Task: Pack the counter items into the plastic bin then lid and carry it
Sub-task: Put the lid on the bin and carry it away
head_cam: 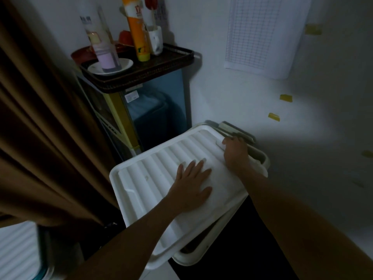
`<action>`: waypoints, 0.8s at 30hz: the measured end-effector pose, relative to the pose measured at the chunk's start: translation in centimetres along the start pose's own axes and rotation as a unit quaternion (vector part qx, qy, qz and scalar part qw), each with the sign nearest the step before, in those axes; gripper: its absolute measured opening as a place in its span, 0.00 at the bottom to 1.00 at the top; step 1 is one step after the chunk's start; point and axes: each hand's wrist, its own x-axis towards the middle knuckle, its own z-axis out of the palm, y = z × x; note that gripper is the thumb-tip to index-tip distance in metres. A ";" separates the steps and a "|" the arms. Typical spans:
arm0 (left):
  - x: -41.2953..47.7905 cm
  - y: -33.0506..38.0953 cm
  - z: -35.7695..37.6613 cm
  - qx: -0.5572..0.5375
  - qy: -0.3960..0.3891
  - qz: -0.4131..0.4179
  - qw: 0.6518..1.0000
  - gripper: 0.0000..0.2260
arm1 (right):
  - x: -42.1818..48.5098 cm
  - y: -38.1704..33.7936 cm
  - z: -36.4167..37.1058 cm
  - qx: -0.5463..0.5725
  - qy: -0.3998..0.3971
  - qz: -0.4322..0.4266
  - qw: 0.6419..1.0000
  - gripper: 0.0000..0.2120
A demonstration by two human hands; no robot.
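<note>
I see the white ribbed lid (161,168) lying skewed on the plastic bin (265,160) — not seated. My left grip (191,184) lies flat and spread on its top; my right grip (235,150) curls over the lid's far right edge, beside the grey latch (240,131).

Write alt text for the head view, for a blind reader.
A person's left hand presses flat on a white ribbed lid lying askew over a plastic bin, while the right hand grips the lid's far edge. Behind, a dark tray holds bottles and a cup.
</note>
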 end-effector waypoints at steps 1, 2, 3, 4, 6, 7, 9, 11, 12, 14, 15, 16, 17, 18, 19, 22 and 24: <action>0.1 0.1 -0.1 -0.001 -0.010 0.013 1.000 0.32 | 0.3 0.1 0.1 0.000 -0.002 0.004 1.000 0.11; 0.2 0.1 -0.2 0.001 -0.019 0.023 1.000 0.32 | 0.6 0.1 0.2 0.006 0.000 0.007 1.000 0.11; 0.3 0.1 -0.2 0.007 -0.025 0.032 0.999 0.32 | 0.8 0.3 0.4 0.012 0.003 0.009 1.000 0.11; 0.5 0.0 -0.1 0.018 -0.027 0.040 0.999 0.32 | 0.9 0.3 0.5 0.016 0.003 0.010 1.000 0.12; 0.7 -0.2 0.1 0.044 -0.021 0.050 0.998 0.31 | 1.2 0.6 0.8 0.027 0.010 0.009 1.000 0.13; 0.7 -0.1 0.4 0.049 -0.016 0.049 0.997 0.30 | 1.4 0.8 0.9 0.037 0.014 0.009 0.999 0.13; 0.9 0.3 0.7 0.044 -0.005 0.042 0.998 0.29 | 1.9 0.9 1.0 0.051 0.019 0.015 0.998 0.13; 1.3 0.9 0.9 0.036 0.004 0.038 0.999 0.28 | 2.5 1.0 1.1 0.061 0.023 0.023 0.998 0.12; 1.6 1.1 1.0 0.033 0.004 0.037 0.999 0.28 | 2.7 1.0 1.0 0.066 0.024 0.029 0.997 0.12; 1.9 1.2 1.0 0.030 0.008 0.030 0.999 0.28 | 3.0 1.1 1.0 0.080 0.037 0.032 0.996 0.11; 2.0 1.1 0.9 0.028 0.011 0.027 0.999 0.28 | 3.1 1.2 1.1 0.084 0.042 0.031 0.995 0.10; 2.1 1.0 0.9 0.027 0.014 0.024 0.999 0.28 | 3.2 1.2 1.2 0.082 0.045 0.030 0.995 0.10; 2.2 0.9 0.9 0.027 0.014 0.022 0.999 0.28 | 3.3 1.2 1.3 0.079 0.047 0.028 0.995 0.09; 2.2 0.8 0.8 0.026 0.012 0.021 0.999 0.28 | 3.5 1.2 1.5 0.080 0.047 0.027 0.995 0.09; 2.3 0.8 0.8 0.025 0.010 0.019 0.999 0.28 | 3.7 1.2 1.6 0.084 0.046 0.032 0.995 0.10; 2.5 0.7 0.8 0.026 0.009 0.012 1.000 0.28 | 4.1 1.1 2.0 0.099 0.049 0.033 0.993 0.11; 2.7 0.6 0.9 0.028 0.009 0.009 1.000 0.28 | 4.3 1.2 2.1 0.090 0.049 0.032 0.994 0.12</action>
